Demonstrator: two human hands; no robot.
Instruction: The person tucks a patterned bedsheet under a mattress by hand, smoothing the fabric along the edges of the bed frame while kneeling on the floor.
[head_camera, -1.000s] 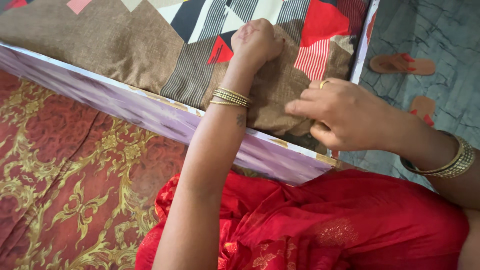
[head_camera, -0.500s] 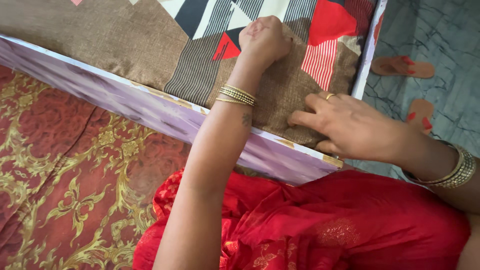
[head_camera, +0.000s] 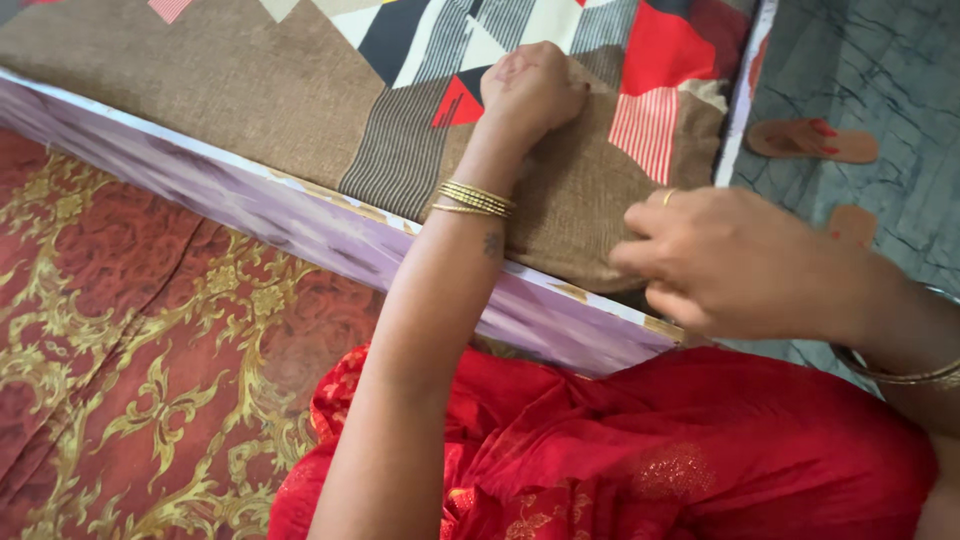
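Head view: brown patchwork cushion (head_camera: 300, 95), red-striped patches.

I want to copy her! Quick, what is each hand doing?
Left hand: closed in a fist, pressed on the patterned cloth.
Right hand: fingers curled at the cloth's edge; whether it grips cannot be told.

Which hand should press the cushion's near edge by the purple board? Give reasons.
Right. The right hand is at that edge by the corner; the left hand is a fist pressed farther in on the cushion.
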